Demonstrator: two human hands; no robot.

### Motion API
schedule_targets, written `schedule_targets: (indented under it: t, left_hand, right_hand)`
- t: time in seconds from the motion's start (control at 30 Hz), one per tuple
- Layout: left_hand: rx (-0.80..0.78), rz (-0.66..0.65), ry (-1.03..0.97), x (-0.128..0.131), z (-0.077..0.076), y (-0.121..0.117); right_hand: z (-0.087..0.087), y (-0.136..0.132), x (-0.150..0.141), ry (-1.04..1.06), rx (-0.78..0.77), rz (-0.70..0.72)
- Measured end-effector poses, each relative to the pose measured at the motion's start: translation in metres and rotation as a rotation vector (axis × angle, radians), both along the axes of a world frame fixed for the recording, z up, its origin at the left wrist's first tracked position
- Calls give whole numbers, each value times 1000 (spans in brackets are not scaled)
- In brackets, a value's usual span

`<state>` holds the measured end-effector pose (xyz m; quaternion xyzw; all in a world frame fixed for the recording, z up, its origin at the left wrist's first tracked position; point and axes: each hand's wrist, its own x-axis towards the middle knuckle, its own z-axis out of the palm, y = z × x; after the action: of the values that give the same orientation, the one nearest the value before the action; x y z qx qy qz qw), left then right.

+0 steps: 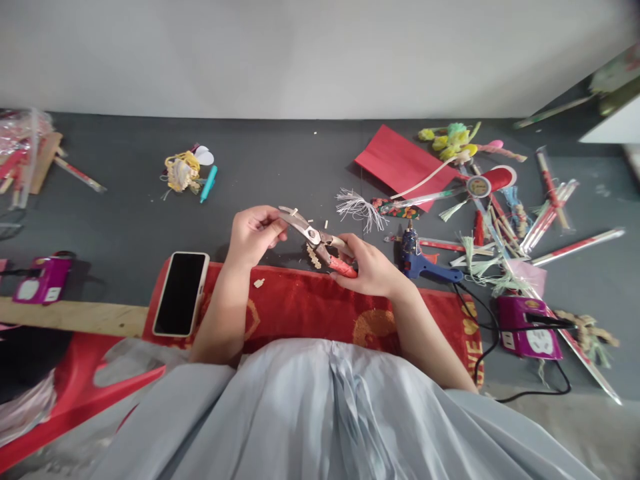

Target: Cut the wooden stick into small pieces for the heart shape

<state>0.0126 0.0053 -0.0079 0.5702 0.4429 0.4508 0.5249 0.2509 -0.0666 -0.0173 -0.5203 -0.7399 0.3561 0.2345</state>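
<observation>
My right hand [369,268] is wrapped around the handles of metal pruning shears [313,235], one handle covered in red. The blades point up and left toward my left hand [256,232]. Thumb and fingers of that hand are pinched together beside the blade tips; what they hold, if anything, is hidden. A tiny pale stick piece [293,212] shows at the blades. Below the shears lies a tan beaded or braided piece [314,257], partly covered by them. Small pale scraps are scattered around, one scrap [259,283] resting on the red towel [300,303].
A phone [181,293] lies left of my forearm. To the right are a blue glue gun [425,260] with a black cord, a red sheet [400,160], a red thread spool [500,178], tassels and wrapped sticks. Yellow cord [183,170] and a teal pen [209,183] lie at back left.
</observation>
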Motion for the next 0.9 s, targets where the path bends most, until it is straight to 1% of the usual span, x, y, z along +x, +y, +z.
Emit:
schedule_targets:
  t: [0.1,0.23,0.43,0.67,0.8,0.87,0.9]
  left_hand:
    - [-108,-22,-77,2,5,1]
    - [-249,-6,-123,4,11,0]
    - [-304,9,-116,2,11,2]
    - [-290,13,-72,4,15,1]
    - [-257,23,-18,5,10,2]
    - [-168,52,91,6,4,2]
    - [-74,97,173,7,1,3]
  right_hand:
    - [0,0,0,11,4,0]
    - [-2,1,0,-8,15,3]
    - [-4,2,-1,-26,18,16]
    - [-2,2,-2,-14,-9,10]
    - [-2,1,-3,-38,7,-5]
    - [-3,2,-5,-48,12,-26]
    - [-3,2,-5,-49,13,-46]
